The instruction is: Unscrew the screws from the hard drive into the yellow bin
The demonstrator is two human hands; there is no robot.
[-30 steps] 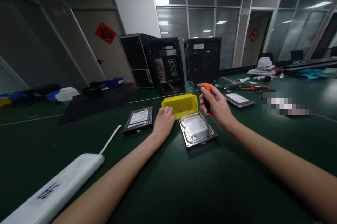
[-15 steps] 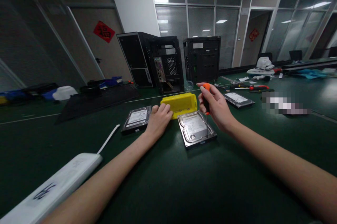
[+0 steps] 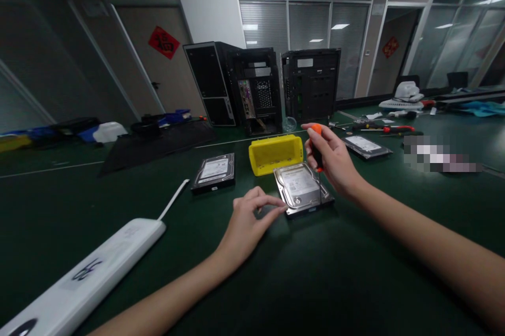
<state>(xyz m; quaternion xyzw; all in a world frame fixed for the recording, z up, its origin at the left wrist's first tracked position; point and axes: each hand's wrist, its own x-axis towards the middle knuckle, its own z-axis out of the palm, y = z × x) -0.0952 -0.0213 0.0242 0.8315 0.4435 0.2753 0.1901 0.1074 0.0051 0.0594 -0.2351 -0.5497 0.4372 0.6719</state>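
In front of me a silver hard drive (image 3: 302, 183) lies label up. My right hand (image 3: 335, 160) is wrapped round the orange-and-black handle of a screwdriver (image 3: 316, 130). Its shaft points straight down, with the tip at the drive's near right part. My left hand (image 3: 256, 215) is closed in a pinch, thumb and forefinger meeting at the drive's near left corner. Whatever is between those fingertips is too small to make out. Just behind the drive, a yellow plastic bin (image 3: 256, 160) faces me with a few small bits in it. Another hard drive (image 3: 215, 172) lies to the left.
A white power strip (image 3: 118, 254) with its cord runs along the near left. At the back stand black computer cases (image 3: 311, 81). A third hard drive (image 3: 366, 145) and red-handled pliers (image 3: 402, 129) are on the right. A black mat (image 3: 153, 144) lies back left.
My left hand has let go of the yellow bin and come nearer to me, pinching at the silver drive's corner. The right hand keeps the screwdriver upright on the drive. The view has shifted slightly.
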